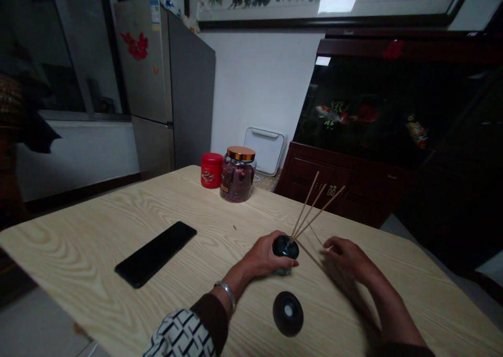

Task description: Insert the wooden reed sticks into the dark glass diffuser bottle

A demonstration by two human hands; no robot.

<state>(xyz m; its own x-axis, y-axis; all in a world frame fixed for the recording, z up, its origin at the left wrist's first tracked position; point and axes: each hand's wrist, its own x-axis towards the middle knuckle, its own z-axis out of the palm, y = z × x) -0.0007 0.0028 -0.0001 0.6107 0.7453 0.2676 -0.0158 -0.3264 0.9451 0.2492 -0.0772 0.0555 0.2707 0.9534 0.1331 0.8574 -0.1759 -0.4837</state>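
My left hand is wrapped around a small, glossy dark pot standing on the table. Three thin wooden sticks lean out of its top, fanning to the upper right. To the right of the pot, my right hand has its fingers pinched on one end of another thin stick. A further thin line, a stick or a shadow, runs from the pot toward the lower right. In front of the pot lies a dark round lid with a pale spot at its middle.
On the wooden table lie a black phone at left and a tiny dark fragment. A red canister and a copper-lidded jar of dried flowers stand at the back. Beyond are a fridge and a fish tank.
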